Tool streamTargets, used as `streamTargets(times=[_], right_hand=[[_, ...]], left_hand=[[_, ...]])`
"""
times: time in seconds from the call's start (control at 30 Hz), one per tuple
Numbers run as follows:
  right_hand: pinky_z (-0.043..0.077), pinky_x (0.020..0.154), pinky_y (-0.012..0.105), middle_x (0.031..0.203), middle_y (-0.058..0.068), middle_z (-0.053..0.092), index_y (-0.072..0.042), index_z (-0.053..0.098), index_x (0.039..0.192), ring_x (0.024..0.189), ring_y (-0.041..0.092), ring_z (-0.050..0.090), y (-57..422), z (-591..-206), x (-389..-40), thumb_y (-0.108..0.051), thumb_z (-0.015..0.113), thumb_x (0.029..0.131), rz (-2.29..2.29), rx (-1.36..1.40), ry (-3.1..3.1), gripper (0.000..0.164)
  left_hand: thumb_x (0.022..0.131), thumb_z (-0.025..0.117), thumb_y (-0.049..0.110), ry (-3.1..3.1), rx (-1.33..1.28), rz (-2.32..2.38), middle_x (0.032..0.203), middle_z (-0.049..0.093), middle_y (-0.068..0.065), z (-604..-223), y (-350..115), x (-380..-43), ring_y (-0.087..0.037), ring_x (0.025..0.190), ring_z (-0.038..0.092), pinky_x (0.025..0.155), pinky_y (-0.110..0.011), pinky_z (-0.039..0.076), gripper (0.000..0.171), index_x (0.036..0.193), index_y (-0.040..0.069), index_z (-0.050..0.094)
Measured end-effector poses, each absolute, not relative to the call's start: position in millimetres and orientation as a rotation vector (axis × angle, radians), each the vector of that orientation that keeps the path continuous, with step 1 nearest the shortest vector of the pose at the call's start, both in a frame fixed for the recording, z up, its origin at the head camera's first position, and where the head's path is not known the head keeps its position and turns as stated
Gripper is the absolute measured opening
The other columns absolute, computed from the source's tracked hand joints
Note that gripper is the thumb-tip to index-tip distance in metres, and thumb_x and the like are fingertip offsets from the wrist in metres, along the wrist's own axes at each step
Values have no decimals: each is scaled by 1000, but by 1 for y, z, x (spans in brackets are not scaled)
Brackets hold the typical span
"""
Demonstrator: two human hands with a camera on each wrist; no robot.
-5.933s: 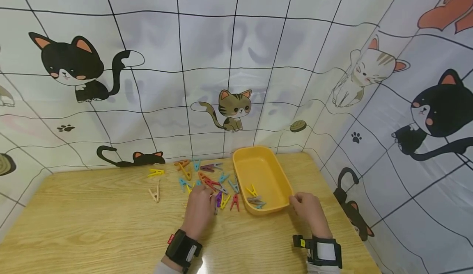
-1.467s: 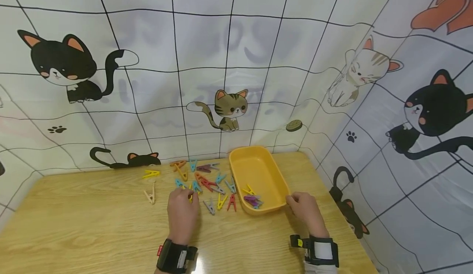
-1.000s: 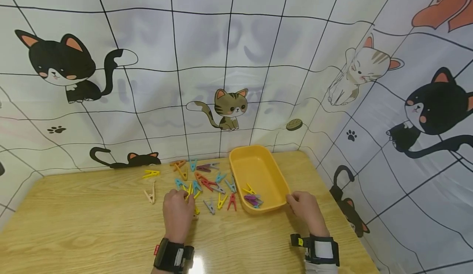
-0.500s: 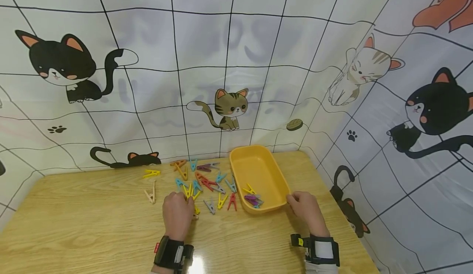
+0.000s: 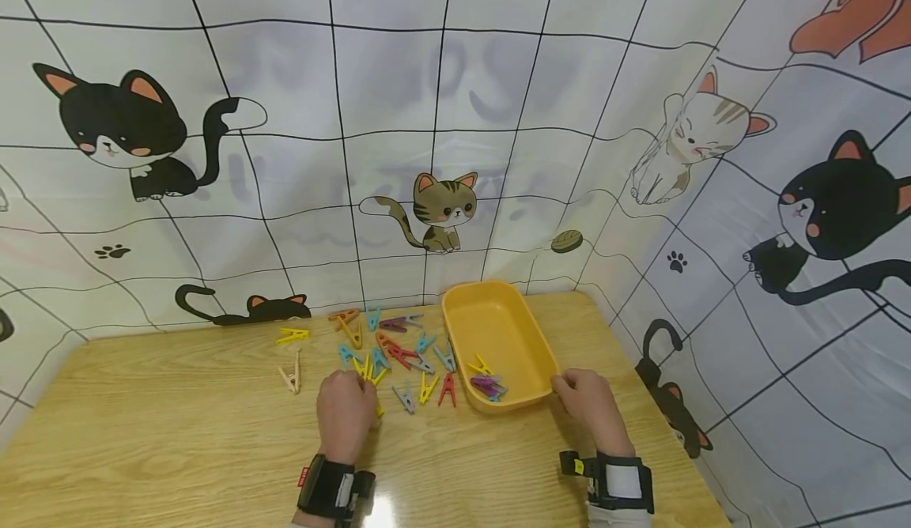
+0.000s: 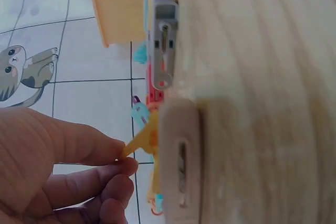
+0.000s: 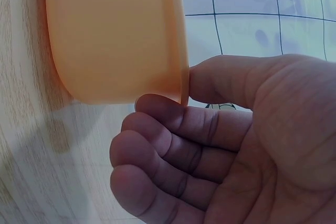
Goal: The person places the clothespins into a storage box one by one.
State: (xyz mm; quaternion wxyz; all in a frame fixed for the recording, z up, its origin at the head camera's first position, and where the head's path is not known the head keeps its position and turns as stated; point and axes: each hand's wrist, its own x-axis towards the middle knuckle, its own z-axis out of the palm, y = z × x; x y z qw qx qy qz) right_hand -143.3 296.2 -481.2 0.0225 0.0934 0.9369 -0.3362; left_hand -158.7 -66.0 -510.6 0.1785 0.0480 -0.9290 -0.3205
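One purple peg (image 5: 485,385) now adds to those in the tub (image 5: 498,322), while my left grip (image 5: 345,408) pinches a yellow peg (image 6: 140,140) among many left on the bench (image 5: 178,425) and my right grip (image 5: 589,398) pinches the tub's rim.

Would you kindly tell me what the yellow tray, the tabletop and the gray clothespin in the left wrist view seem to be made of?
Yellow tray: likely plastic, smooth and satin, apparently moulded in one rounded piece.
Tabletop: wood or wood-look laminate, with grain and a glossy light spot.
Gray clothespin: probably plastic, matte and evenly coloured.
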Motion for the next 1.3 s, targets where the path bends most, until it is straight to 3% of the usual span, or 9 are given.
streamTargets(times=[0.33, 0.73, 1.3], right_hand=[[36, 57, 30, 64, 1, 51, -2, 66, 80, 62, 18, 48, 297, -482, -144, -20, 56, 101, -1037, 294, 2904, 30], [37, 56, 30, 65, 1, 52, -1, 67, 82, 62, 17, 48, 296, -482, -143, -20, 56, 101, -1053, 295, 2901, 29], [37, 58, 31, 67, 2, 53, -1, 67, 83, 64, 18, 49, 296, -481, -143, -20, 57, 101, -1066, 302, 2885, 28]], left_hand=[[82, 64, -8, -2516, -13, -928, 61, 46, -5, -502, -53, -159, -21, 60, 44, 58, -34, 36, 37, 52, 8, 50], [85, 76, -3, -2479, -167, -982, 69, 61, -7, -485, -20, -155, -22, 67, 55, 62, -37, 46, 15, 71, 2, 73], [90, 78, 4, -2444, -370, -1103, 75, 66, -4, -461, 24, -151, -21, 75, 60, 70, -36, 48, 10, 80, 5, 77]])
